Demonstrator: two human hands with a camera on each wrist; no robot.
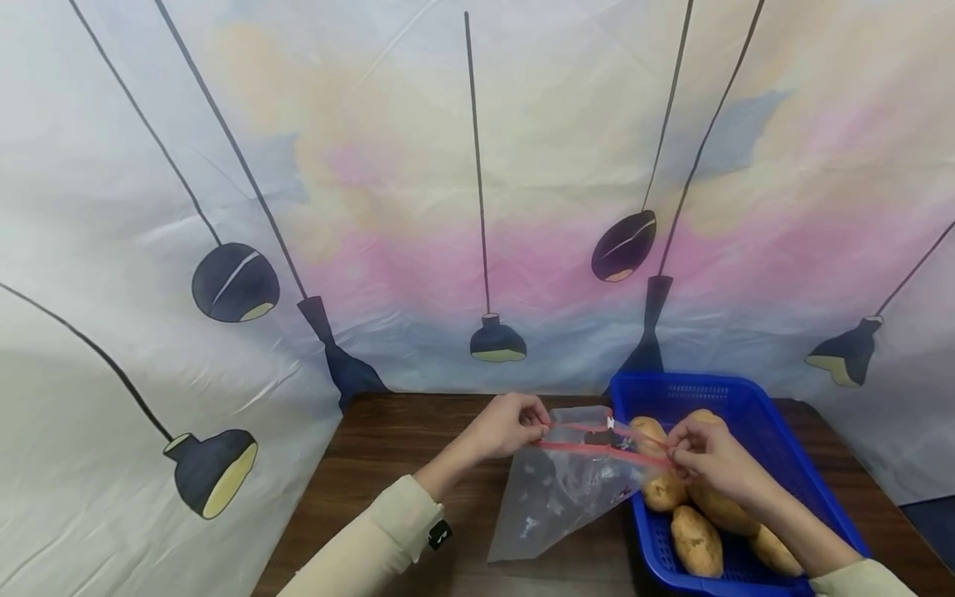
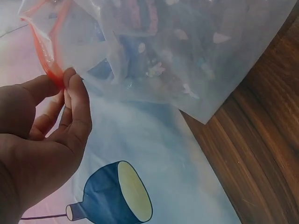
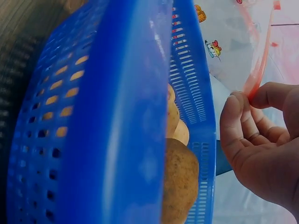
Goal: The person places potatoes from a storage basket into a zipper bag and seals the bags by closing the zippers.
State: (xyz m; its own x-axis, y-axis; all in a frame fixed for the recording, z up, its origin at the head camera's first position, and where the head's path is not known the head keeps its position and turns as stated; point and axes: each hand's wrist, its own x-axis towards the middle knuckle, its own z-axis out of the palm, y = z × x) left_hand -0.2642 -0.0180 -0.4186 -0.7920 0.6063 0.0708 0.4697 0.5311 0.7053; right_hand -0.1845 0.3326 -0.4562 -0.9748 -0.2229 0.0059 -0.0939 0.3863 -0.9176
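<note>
A clear zip bag (image 1: 537, 497) with a red zip edge and small printed figures hangs between both hands, its mouth parted. My left hand (image 1: 509, 424) pinches one end of the red edge between thumb and fingers. The other end is pinched by my right hand (image 1: 712, 456), which is over the blue basket (image 1: 802, 464). Several potatoes (image 1: 697, 541) lie in that basket, some partly hidden behind the bag and the right hand. In the left wrist view the bag (image 2: 187, 60) droops from the fingertips, and the right wrist view shows a potato (image 3: 180, 182) behind the basket's rim.
The basket stands on the right side of a dark wooden table (image 1: 388, 456). Behind the table hangs a pale cloth backdrop (image 1: 418, 215) printed with dark lamps. A small black object (image 1: 440, 534) sits at the left sleeve cuff.
</note>
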